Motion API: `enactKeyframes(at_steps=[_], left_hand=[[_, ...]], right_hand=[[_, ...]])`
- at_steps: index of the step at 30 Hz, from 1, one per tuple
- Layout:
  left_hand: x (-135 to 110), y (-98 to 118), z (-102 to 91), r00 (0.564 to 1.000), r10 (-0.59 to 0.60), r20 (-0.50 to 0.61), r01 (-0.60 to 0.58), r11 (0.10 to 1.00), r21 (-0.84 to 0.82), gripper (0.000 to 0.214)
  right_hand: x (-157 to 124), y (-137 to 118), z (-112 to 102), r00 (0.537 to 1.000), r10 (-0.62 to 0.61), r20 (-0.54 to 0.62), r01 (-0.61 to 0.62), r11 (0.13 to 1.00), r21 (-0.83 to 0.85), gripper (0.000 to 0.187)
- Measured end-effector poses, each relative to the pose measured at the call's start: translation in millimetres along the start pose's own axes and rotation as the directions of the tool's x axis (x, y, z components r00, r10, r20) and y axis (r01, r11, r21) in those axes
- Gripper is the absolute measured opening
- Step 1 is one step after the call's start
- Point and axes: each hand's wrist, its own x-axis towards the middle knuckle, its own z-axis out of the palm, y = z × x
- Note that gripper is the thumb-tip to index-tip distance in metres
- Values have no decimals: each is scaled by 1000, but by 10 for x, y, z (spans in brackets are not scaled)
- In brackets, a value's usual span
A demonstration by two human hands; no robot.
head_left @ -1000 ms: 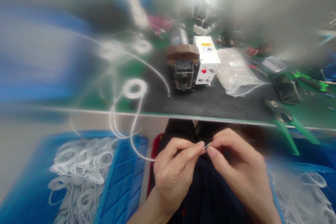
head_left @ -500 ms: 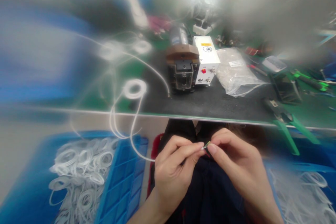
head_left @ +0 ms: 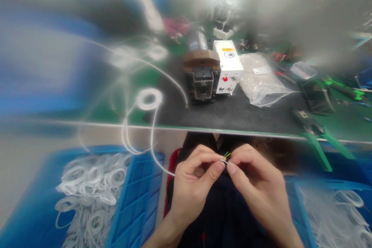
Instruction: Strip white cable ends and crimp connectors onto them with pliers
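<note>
Over my lap, my left hand (head_left: pixel 197 178) pinches the end of a white cable (head_left: pixel 164 169) between thumb and fingers. The cable runs back from that hand to a coil (head_left: pixel 149 99) on the table's front part. Thin coloured inner wires (head_left: pixel 226 155), green and yellow among them, fan out past the left fingertips. A white wire spans the small gap between the hands, and my right hand (head_left: pixel 257 180) pinches its tip between thumb and forefinger.
A motorised machine (head_left: pixel 202 69) with a white control box (head_left: pixel 228 66) stands on a black mat. Right of it lie a clear plastic bag (head_left: pixel 263 79) and green-handled crimping pliers (head_left: pixel 314 135) overhanging the edge. Blue crates (head_left: pixel 136 186) of coiled white cables flank my legs.
The coloured wires now stand spread apart at the left fingertips, where they were bunched between both hands. My right fingers have shifted slightly and hold the white wire.
</note>
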Motion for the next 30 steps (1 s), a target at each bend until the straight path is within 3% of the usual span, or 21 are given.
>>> enactKeyframes(at_steps=[14,25,30], left_hand=[[-37,-14,69,996,-65,-61,53,980,-191,13],[9,7,102,988,30,-151,-34,999,-23,13],[16,19,109,990,39,-136,-41,999,-12,13]], right_hand=[[-30,33,86,998,-51,33,53,994,-96,18],[-12,2,45,994,-101,-31,96,987,-128,19],[-7,13,58,999,-44,-31,41,994,-99,10]])
